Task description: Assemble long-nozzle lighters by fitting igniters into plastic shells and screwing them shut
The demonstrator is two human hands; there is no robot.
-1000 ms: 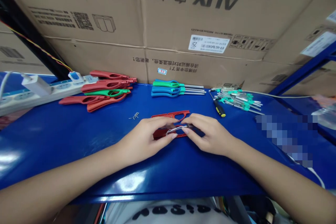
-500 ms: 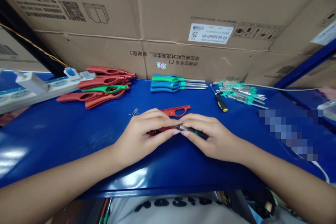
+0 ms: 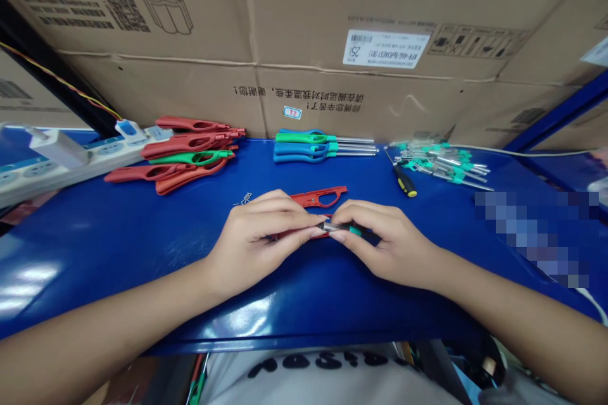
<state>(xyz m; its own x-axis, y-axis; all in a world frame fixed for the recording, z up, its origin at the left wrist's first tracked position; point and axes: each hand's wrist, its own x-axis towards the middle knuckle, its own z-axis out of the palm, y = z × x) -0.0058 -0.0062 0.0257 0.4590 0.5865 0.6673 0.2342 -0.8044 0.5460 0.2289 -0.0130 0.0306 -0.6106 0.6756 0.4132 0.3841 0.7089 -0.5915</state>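
Note:
A slim part [image 3: 333, 226] with a greyish, shiny body and a teal section bridges my two hands, low over the blue table. My left hand [image 3: 266, 231] pinches its left end between thumb and fingertips. The right end is in the closed thumb and fingers of my right hand [image 3: 384, 237], and its far tip is hidden by them. Beneath the hands lies a red plastic piece [image 3: 323, 236], mostly covered. Just beyond the fingers rests a red lighter handle half [image 3: 323, 196], its inner side up. Several small metal pins [image 3: 246, 199] lie beside my left knuckles.
Red, orange and green lighter handles [image 3: 190, 145] are piled at the back left by a white power strip [image 3: 104, 155]. Blue and green lighters [image 3: 304, 150] with metal tubes lie at the back middle. A yellow-black screwdriver [image 3: 405, 182] is beside teal-collared metal tubes [image 3: 441, 164]. A cardboard box [image 3: 304, 25] stands behind.
My right hand has shifted slightly right along the slim part, so more of its grey body and teal section shows. The camera view has tilted down a little.

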